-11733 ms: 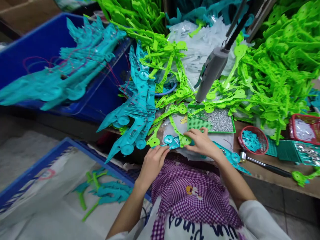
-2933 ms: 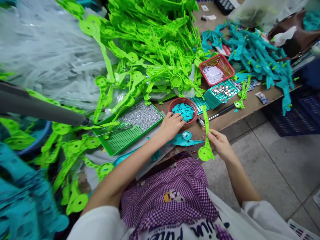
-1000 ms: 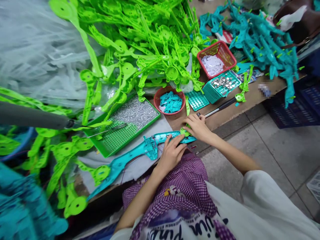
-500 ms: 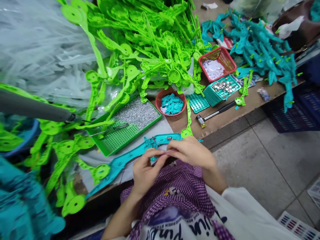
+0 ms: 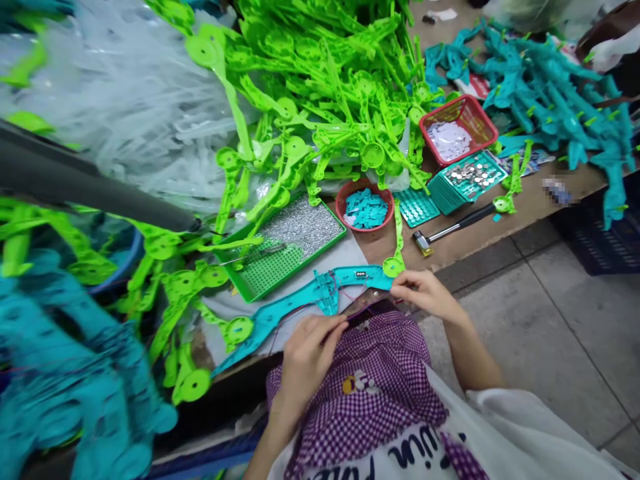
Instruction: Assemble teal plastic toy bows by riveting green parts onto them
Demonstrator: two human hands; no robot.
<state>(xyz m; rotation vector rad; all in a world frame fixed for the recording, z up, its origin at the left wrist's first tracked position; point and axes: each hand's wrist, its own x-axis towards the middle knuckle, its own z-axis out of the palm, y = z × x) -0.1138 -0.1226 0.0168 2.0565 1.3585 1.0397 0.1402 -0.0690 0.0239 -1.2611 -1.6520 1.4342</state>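
A long turquoise plastic shell (image 5: 280, 308) lies along the near edge of the bench. Thin reddish wires cross its middle, and a small metal-and-black component (image 5: 361, 274) is set in its right part. My left hand (image 5: 311, 350) is closed in a pinch on a thin wire (image 5: 367, 309), just in front of the shell. My right hand (image 5: 425, 293) is also closed, fingertips pinched at the shell's right end where the wire runs. Its exact hold on the wire is too small to see clearly. A green plastic arm piece (image 5: 394, 265) touches the shell beside that hand.
Behind the shell are a green tray (image 5: 260, 288) of small metal parts, a red bowl (image 5: 341, 208) of turquoise pieces, a red basket (image 5: 480, 120), stacked turquoise trays (image 5: 450, 193) and a hammer (image 5: 455, 225). Green and turquoise parts heap around. A grey bar (image 5: 100, 180) juts in from the left.
My hands were together in front of the shell; now they are apart, the right one moved right to the shell's end, with wire stretched between. The camera view has shifted left.
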